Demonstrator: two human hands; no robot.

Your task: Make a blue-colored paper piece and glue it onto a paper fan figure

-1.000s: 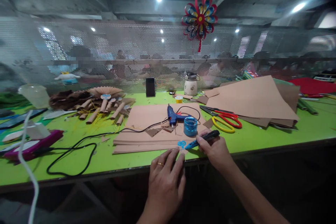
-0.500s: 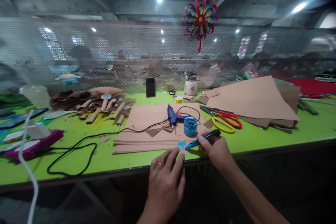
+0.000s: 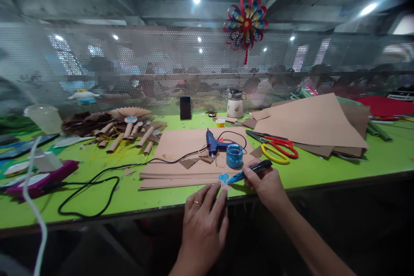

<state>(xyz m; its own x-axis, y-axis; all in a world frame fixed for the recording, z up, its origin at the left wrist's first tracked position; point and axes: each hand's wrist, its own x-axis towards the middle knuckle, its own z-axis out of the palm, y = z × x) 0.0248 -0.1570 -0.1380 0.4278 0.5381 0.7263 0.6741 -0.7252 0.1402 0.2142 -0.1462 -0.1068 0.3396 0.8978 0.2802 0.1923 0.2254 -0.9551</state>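
Note:
Gripped in the fingers of my right hand [image 3: 263, 179] is a blue-and-black marker pen [image 3: 237, 177], tilted with its tip down at the left. The tip is beside blue curled marks [image 3: 223, 177] on a small piece of brown paper [image 3: 225, 186] near the table's front edge. My left hand [image 3: 205, 215] lies with fingers stretched forward, fingertips on the near side of that piece; its thumb is partly hidden. Just behind the pen stands a blue-stained jar [image 3: 234, 156]. Under these lies a stack of brown paper sheets [image 3: 174, 177].
A blue glue gun [image 3: 213, 143] with a black cord rests on the stack. Scissors [image 3: 278, 148] and large brown sheets [image 3: 307, 125] lie to the right. Rolled paper handles [image 3: 127, 131], a purple power strip [image 3: 48, 177] and a phone [image 3: 185, 108] also occupy the green table [image 3: 136, 200].
The pen's tip has shifted very slightly beside the blue marks. My left hand stays in place.

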